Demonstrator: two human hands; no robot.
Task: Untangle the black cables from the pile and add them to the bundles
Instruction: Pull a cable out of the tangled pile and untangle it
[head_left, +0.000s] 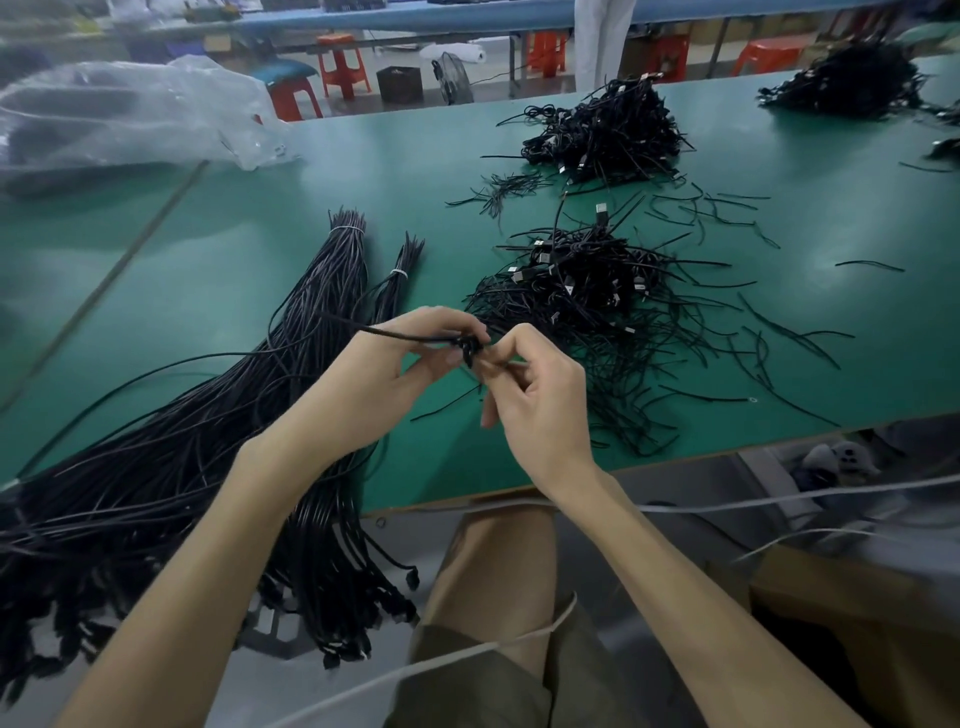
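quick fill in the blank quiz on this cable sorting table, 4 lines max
1. The table has a ___ top.
2. A ___ tie wraps the far end of the big bundle.
3. The nearest pile lies to the ___ of the big bundle.
4. The left hand and right hand pinch one thin ___ cable.

Missing words: green; white; right; black

left hand (410, 358): raised, fingers curled, pinching thin black cable knot (469, 348) | right hand (540, 400): opposite, thumb and forefinger pinching same knot | forearms: bare, converging
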